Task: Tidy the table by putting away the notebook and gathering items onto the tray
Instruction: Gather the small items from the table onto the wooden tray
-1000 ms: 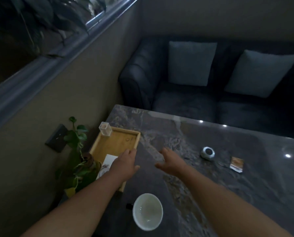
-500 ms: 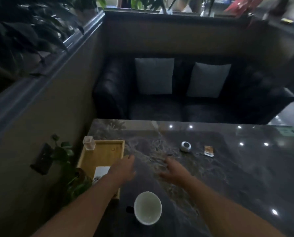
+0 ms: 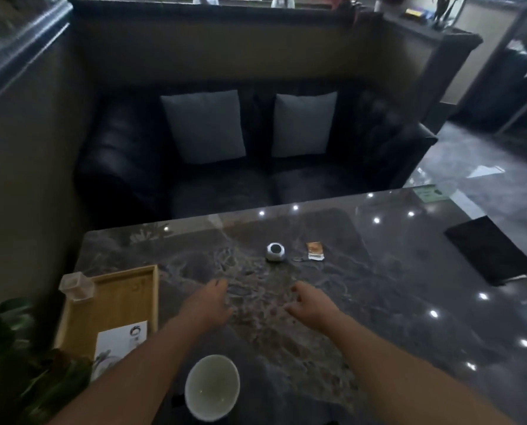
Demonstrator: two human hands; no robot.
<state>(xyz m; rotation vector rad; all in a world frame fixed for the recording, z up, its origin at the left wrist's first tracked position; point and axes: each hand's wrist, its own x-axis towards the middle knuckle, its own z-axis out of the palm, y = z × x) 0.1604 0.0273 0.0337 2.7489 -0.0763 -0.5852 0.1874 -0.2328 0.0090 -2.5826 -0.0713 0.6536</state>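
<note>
Two bare hands are hovering low over the middle of a glossy dark stone table (image 3: 378, 302) as a person is setting about tidying it. The left hand (image 3: 208, 305) and the right hand (image 3: 312, 305) are both holding nothing, their fingers loosely spread and slightly bent.

What is looking like the notebook (image 3: 489, 250) – a flat black rectangle – is lying closed at the table's far right, well apart from both hands. Its long axis is running obliquely to the table's edges, from far-left to near-right, with a thin pale strip showing along its near short end; which end is the spine cannot be told.

The wooden tray (image 3: 156, 296) is sitting at the left edge, already carrying a clear glass (image 3: 76, 286) in its far corner and a white card (image 3: 122, 338) near the front. Waiting loose on the stone are a white cup (image 3: 212, 388) close to the person, a small round white object (image 3: 275, 251) and a brown packet (image 3: 315, 250) just beside it.

Judging by the layout, the right hand is the one better placed for the notebook, and should be reaching across, pinching a long edge and lifting rather than dragging it. The forearms should be staying clear of the cup below them.
</note>
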